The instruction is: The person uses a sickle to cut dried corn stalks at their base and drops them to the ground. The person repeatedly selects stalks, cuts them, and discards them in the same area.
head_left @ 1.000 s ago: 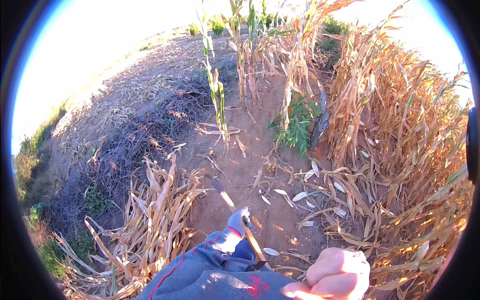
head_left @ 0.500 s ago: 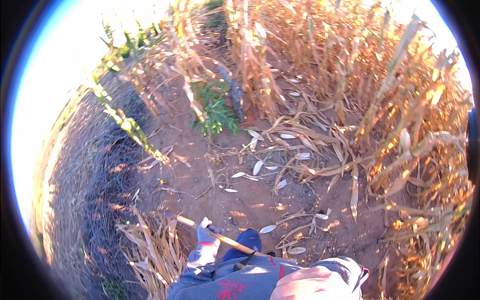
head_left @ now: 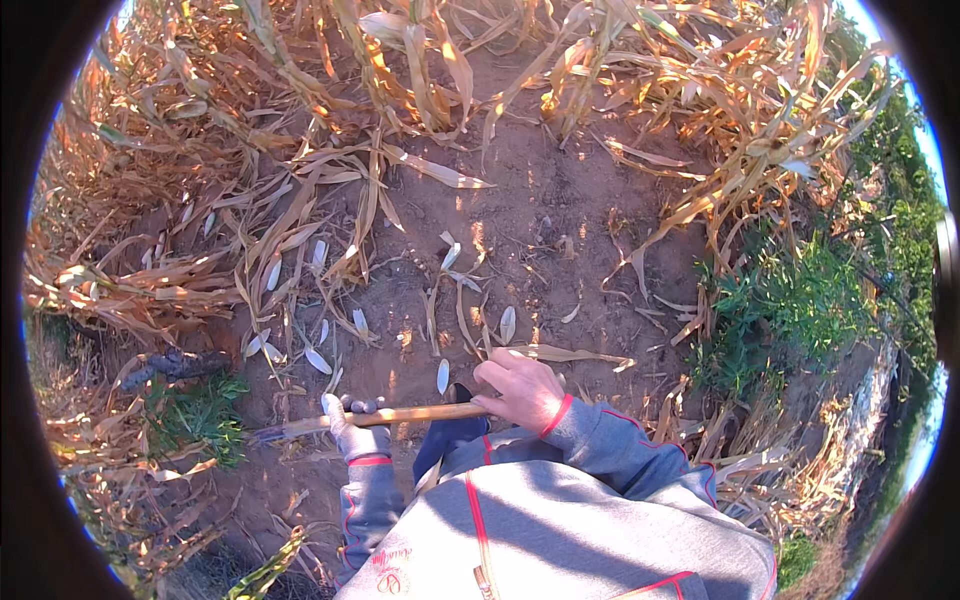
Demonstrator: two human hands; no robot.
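Gloved left hand grips the wooden handle, bare right hand clasps its right end, and that wide, firm spacing should steady it nicely!

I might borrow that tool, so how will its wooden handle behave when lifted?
The wooden handle is probably stiff, running straight between the left hand and right hand. Being slim, it's likely light for its length; its smooth-looking surface might slip.

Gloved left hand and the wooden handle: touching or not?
Touching. The head view shows the gloved left hand closed around the wooden handle, which runs through its grip.
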